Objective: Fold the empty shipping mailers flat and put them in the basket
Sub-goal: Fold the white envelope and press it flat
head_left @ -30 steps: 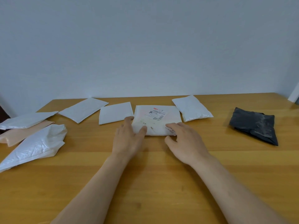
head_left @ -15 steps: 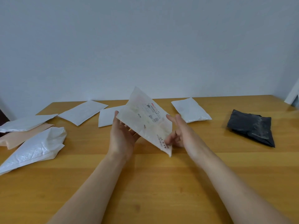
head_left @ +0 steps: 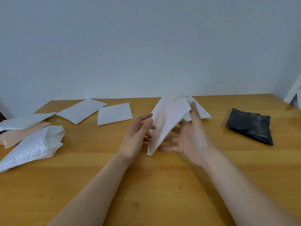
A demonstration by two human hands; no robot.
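Note:
A white mailer (head_left: 167, 121) is held tilted in the air above the wooden table (head_left: 146, 185), its plain back facing me and one corner pointing down. My left hand (head_left: 138, 132) pinches its left edge with thumb and fingers. My right hand (head_left: 192, 137) is palm up under its right side, fingers spread, the thumb against the upper right edge. Other mailers lie on the table: two flat white ones (head_left: 81, 110) (head_left: 114, 113) at the back, a puffy white one (head_left: 199, 111) partly hidden behind the held mailer. No basket is in view.
At the left edge lie a crumpled white mailer (head_left: 32, 147), a peach one (head_left: 19, 135) and another white one (head_left: 24, 121). A folded black mailer (head_left: 250, 125) rests at the right. A wall rises behind the table's far edge.
The mailer was lifted off the table and turned over, so its label side now faces away. My right hand rotated palm up beneath it.

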